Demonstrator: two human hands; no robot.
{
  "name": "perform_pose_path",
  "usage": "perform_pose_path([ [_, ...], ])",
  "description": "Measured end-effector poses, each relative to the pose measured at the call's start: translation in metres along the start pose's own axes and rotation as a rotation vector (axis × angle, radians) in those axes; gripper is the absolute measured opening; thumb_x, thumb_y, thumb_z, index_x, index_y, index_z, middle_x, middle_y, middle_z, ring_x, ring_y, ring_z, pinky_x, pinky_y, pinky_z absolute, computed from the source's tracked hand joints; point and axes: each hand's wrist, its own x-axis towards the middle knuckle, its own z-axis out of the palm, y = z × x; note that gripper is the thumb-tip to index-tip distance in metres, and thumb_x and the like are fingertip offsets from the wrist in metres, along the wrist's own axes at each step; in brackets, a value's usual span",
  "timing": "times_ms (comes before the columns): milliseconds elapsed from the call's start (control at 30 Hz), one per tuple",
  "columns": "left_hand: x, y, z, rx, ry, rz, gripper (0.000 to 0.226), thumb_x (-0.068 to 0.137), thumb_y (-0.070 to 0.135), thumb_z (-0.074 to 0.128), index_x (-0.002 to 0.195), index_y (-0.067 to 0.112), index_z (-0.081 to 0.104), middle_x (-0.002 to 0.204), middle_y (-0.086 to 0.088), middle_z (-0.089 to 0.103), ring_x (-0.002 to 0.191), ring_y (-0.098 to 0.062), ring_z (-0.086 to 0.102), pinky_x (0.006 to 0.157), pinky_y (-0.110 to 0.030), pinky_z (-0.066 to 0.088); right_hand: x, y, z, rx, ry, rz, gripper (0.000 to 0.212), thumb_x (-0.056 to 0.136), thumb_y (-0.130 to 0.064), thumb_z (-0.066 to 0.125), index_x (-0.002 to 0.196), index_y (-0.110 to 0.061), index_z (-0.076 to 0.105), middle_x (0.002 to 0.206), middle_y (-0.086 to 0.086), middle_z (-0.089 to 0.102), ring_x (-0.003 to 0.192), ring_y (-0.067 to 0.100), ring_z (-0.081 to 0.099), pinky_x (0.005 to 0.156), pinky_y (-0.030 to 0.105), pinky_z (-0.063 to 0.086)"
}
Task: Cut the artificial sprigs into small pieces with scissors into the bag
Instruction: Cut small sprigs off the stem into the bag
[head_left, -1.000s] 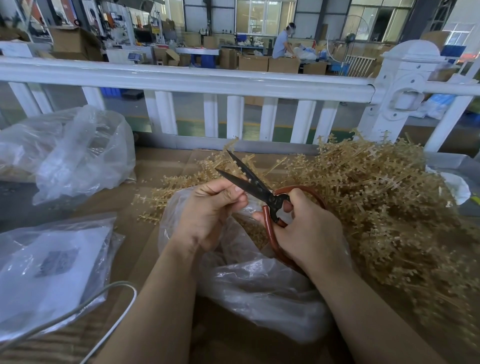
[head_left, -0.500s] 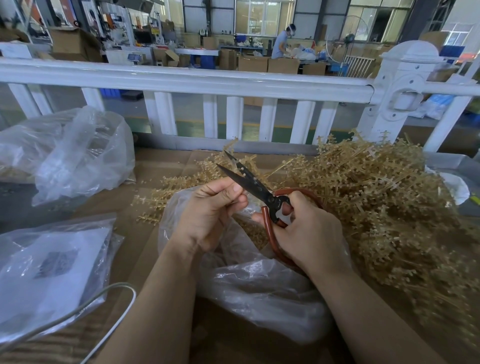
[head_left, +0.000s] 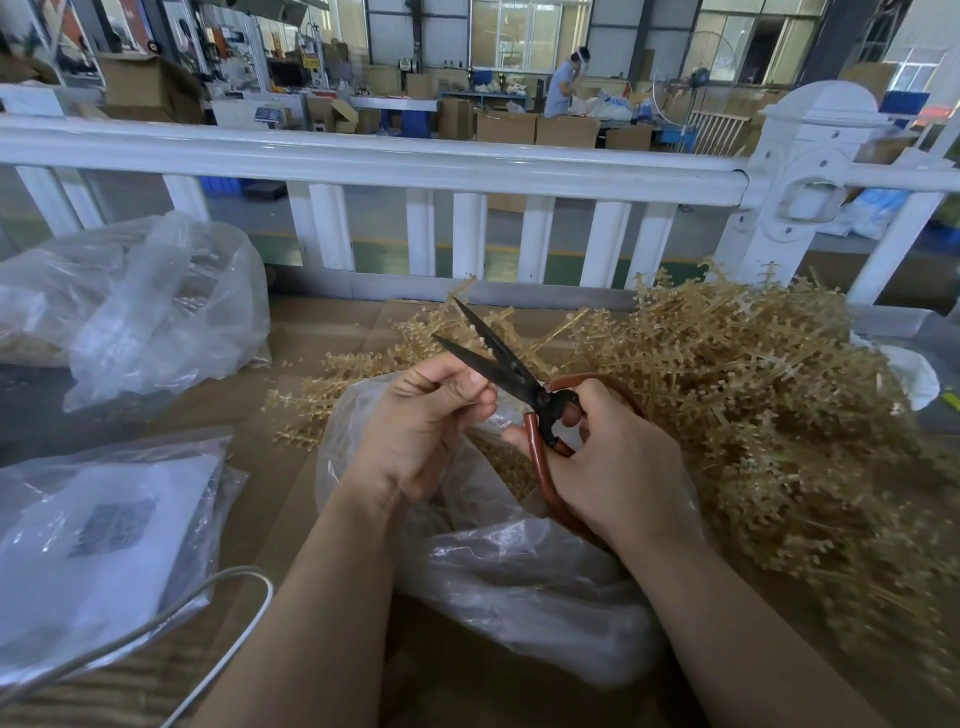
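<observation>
We have the scissors (head_left: 506, 366) in our right hand (head_left: 618, 467), fingers curled through the reddish-brown handle loops, and the blades stand visibly wider apart than they did half a second ago, when they had nearly met. That reads as one snip finished and the blades reopening for the next, so the cutting is mid-cycle rather than done.

Our left hand (head_left: 421, 415) is closed in a pinch just beside the lower blade, presumably on a short piece of sprig, though the piece itself is hidden by the fingers and we cannot confirm it. Directly below both grips sits the open clear bag (head_left: 519, 577), with pale cut bits showing inside it, so whatever falls should land where it belongs.

The uncut artificial sprigs (head_left: 769, 415) are heaped on the counter (head_left: 311, 332) to the right of the scissors hand and beyond the blade tips (a large pile, so most of the work remains).

To the left of the pinching hand lies a flat plastic packet (head_left: 104, 530) with a dark printed label; its writing is too blurred to read.
</observation>
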Motion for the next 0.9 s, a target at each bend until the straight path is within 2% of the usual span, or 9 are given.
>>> perform_pose_path([
  [267, 0.000, -0.001, 0.000, 0.012, 0.025, 0.007, 0.013, 0.078, 0.008, 0.065, 0.082, 0.011, 0.077, 0.071, -0.001, 0.065, 0.066, -0.007, 0.061, 0.069, -0.019, 0.056, -0.001, 0.002, -0.001, -0.008, 0.007, -0.034, 0.067, 0.077, -0.095, 0.036, 0.074, -0.028, 0.040, 0.061, -0.015, 0.049, 0.052, 0.008, 0.053, 0.047, 0.026, 0.045],
  [400, -0.001, 0.000, 0.001, 0.026, 0.031, 0.004, 0.010, 0.078, 0.007, 0.065, 0.085, 0.005, 0.072, 0.071, -0.003, 0.066, 0.066, -0.009, 0.062, 0.068, -0.020, 0.056, -0.001, 0.000, 0.000, -0.018, 0.026, -0.012, 0.056, 0.080, -0.083, 0.054, 0.074, -0.029, 0.040, 0.061, -0.013, 0.053, 0.053, 0.013, 0.057, 0.048, 0.028, 0.046],
  [467, -0.001, 0.002, 0.001, 0.036, 0.012, -0.006, 0.010, 0.079, 0.008, 0.065, 0.080, 0.011, 0.074, 0.072, -0.003, 0.068, 0.068, -0.010, 0.064, 0.069, -0.021, 0.057, -0.001, 0.001, 0.001, -0.037, 0.021, -0.003, 0.054, 0.081, -0.082, 0.053, 0.075, -0.030, 0.040, 0.060, -0.013, 0.052, 0.052, 0.014, 0.056, 0.047, 0.026, 0.042],
  [600, -0.002, 0.008, -0.004, -0.007, 0.026, 0.021, 0.016, 0.082, 0.012, 0.063, 0.080, 0.021, 0.077, 0.073, 0.002, 0.068, 0.069, -0.006, 0.064, 0.071, -0.021, 0.057, -0.001, 0.002, 0.001, -0.042, 0.013, -0.010, 0.058, 0.081, -0.086, 0.050, 0.073, -0.030, 0.038, 0.059, -0.014, 0.051, 0.052, 0.012, 0.056, 0.047, 0.027, 0.044],
  [700, -0.003, 0.010, -0.007, -0.026, 0.054, 0.039, 0.015, 0.082, 0.012, 0.064, 0.086, 0.018, 0.077, 0.069, 0.005, 0.065, 0.063, -0.004, 0.059, 0.065, -0.018, 0.055, -0.002, 0.003, 0.001, -0.037, 0.002, -0.022, 0.066, 0.078, -0.096, 0.037, 0.074, -0.030, 0.041, 0.060, -0.016, 0.050, 0.052, 0.008, 0.054, 0.047, 0.026, 0.043],
  [800, -0.002, 0.008, -0.006, -0.017, 0.065, 0.032, 0.015, 0.078, 0.009, 0.065, 0.078, 0.017, 0.078, 0.067, 0.003, 0.067, 0.060, -0.004, 0.061, 0.064, -0.018, 0.056, -0.002, 0.003, 0.002, 0.001, 0.021, -0.044, 0.069, 0.078, -0.096, 0.034, 0.076, -0.029, 0.047, 0.064, -0.016, 0.057, 0.055, 0.006, 0.058, 0.049, 0.028, 0.051],
  [900, -0.001, 0.008, -0.005, 0.010, 0.054, 0.044, 0.015, 0.080, 0.008, 0.065, 0.075, 0.016, 0.077, 0.069, 0.000, 0.068, 0.063, -0.007, 0.064, 0.068, -0.020, 0.057, -0.002, 0.004, 0.003, 0.012, 0.019, -0.040, 0.069, 0.078, -0.097, 0.032, 0.076, -0.030, 0.046, 0.065, -0.016, 0.057, 0.055, 0.005, 0.059, 0.051, 0.029, 0.053],
])
